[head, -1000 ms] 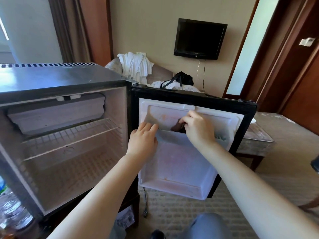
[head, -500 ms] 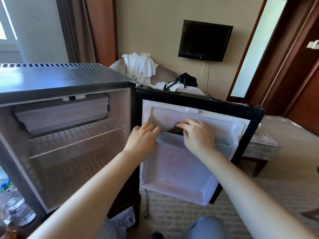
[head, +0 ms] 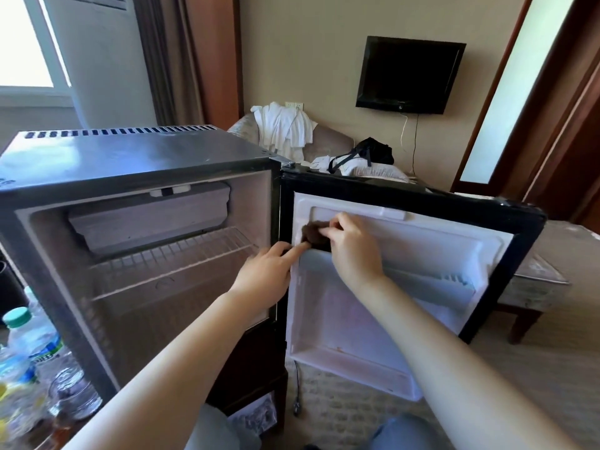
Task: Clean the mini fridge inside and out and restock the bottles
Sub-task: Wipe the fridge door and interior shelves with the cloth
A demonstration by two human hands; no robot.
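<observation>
The mini fridge (head: 136,157) stands open with a bare wire shelf (head: 168,258) inside. Its door (head: 412,196) swings out to the right, white liner facing me. My right hand (head: 352,245) holds a dark brown cloth (head: 311,233) against the upper left corner of the door's inner liner. My left hand (head: 268,271) rests on the hinge-side edge of the door, index finger stretched out to the liner just under the cloth. Several water bottles (head: 29,345) stand at the lower left, outside the fridge.
A glass jar (head: 73,397) sits beside the bottles. A low table (head: 535,287) stands behind the door on the right. An armchair with white towels (head: 285,128) and a black bag (head: 373,154) is behind the fridge. A power plug (head: 297,407) lies on the carpet.
My right hand has slid the cloth left and up along the door liner to its upper left corner. My left hand has shifted left to the door's hinge edge.
</observation>
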